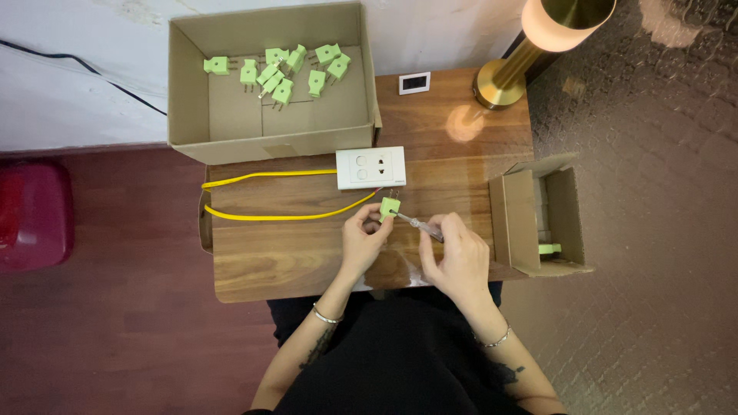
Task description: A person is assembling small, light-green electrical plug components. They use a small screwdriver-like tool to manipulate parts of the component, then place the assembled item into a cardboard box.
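Gripping a green plug [389,207] between thumb and fingers, the left hand [363,240] holds it just above the middle of the table [261,261], prongs pointing toward the far edge. The right hand [459,257] has its fingers pinched around a screwdriver [419,224], whose tip meets the plug's face. Just beyond the plug, a white socket [370,167] lies flat on the table, and a yellow cable [269,196] runs from it in two lines toward the left edge, where it bends back on itself. At the far left corner sits an open cardboard box [192,100] holding a scatter of loose plugs [280,73] of the same green. A smaller box [530,223] rests on its side at the right edge, one green plug [549,248] visible inside it. A brass lamp [507,77] stands at the far right corner, with a small white card [414,82] just beside it. Both wrists wear thin bracelets.
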